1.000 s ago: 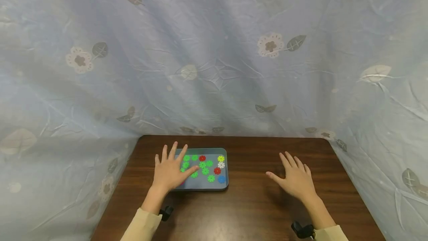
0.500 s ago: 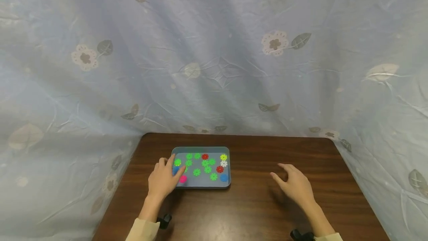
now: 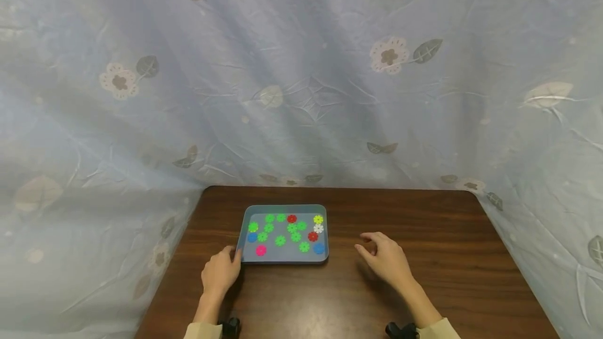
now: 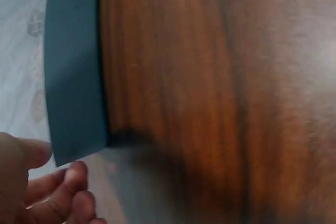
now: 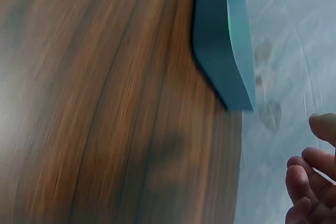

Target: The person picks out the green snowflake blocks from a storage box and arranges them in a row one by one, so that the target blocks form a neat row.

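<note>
Firstly, left hand [image 3: 220, 272], grasping the near left corner of one blue-grey tray [image 3: 283, 256]. Tray: face up, flower-shaped discs [image 3: 280, 240] inside, long axis running crosswise from left hand toward right hand's [image 3: 387, 260] side. Right hand: loosely bent, holding nothing, apart from tray.

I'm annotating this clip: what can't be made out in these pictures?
Head: near side of the brown table, cut off below.
Head: whether the yellow-and-green flower piece is two stacked; too small.
Left wrist: inside of the shallow tray, hidden by its wall.
Left wrist: rest of the left hand, cut off by the lower-left corner.
Right wrist: rest of the right hand, cut off by the right edge.
</note>
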Demonstrator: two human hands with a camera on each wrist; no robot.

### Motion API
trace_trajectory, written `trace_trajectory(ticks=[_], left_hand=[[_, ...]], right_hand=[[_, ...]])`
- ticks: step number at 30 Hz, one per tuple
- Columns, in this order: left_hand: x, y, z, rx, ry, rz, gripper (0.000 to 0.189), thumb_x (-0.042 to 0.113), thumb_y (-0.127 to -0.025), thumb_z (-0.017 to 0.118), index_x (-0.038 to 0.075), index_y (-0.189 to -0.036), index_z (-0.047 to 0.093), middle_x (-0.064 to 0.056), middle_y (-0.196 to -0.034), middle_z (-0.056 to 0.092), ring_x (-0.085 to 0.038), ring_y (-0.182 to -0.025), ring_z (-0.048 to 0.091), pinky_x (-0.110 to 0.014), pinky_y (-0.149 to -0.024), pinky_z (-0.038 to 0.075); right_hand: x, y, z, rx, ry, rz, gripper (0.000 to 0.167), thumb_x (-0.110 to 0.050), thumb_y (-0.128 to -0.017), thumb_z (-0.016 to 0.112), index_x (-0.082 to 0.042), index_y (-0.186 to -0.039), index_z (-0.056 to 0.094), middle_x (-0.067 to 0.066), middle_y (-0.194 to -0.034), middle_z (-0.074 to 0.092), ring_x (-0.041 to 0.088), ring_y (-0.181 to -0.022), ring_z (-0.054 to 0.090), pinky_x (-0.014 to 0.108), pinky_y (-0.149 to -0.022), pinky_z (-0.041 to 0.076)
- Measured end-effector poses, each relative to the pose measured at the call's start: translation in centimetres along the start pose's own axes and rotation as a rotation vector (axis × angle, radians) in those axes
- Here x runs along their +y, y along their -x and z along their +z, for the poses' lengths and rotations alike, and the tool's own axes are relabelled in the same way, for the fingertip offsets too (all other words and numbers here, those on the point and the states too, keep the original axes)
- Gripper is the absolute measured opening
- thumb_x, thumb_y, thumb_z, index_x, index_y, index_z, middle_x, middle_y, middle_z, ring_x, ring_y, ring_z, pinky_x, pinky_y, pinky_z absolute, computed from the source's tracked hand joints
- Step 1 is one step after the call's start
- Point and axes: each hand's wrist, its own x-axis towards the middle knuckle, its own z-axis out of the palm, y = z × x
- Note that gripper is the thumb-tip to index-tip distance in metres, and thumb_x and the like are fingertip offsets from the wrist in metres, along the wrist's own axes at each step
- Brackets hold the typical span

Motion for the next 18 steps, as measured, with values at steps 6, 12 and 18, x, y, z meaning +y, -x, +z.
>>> trace_trajectory(ticks=[6,12,18], left_hand=[[-0.1,0.0,0.8,0.077,0.024,-0.005,0.027,0.026,-0.101,0.063,0.003,-0.101,0.078,-0.005,-0.071,0.067,-0.022,-0.053,0.055,-0.039,-0.046,0.043],[0.1,0.0,1.1,0.144,0.015,0.004,0.022,0.020,-0.099,0.065,0.002,-0.095,0.078,-0.007,-0.068,0.066,-0.023,-0.053,0.051,-0.041,-0.044,0.042],[0.4,0.1,1.2,0.159,0.001,0.000,0.022,0.019,-0.099,0.065,0.003,-0.096,0.079,-0.014,-0.076,0.071,-0.028,-0.055,0.059,-0.047,-0.045,0.045]], right_hand=[[-2.8,-1.8,2.9,-0.063,-0.059,-0.009,0.033,-0.031,-0.091,0.081,-0.009,-0.116,0.076,-0.002,-0.099,0.070,0.001,-0.062,0.049,0.027,-0.058,0.044],[-4.9,-3.2,6.0,-0.139,-0.109,-0.049,0.033,-0.026,-0.091,0.081,-0.006,-0.116,0.075,0.002,-0.105,0.072,0.002,-0.067,0.053,0.027,-0.062,0.048],[-5.7,-4.2,8.8,-0.193,-0.099,-0.104,0.026,-0.025,-0.093,0.078,-0.006,-0.111,0.076,0.004,-0.105,0.073,0.014,-0.082,0.068,0.038,-0.076,0.055]])
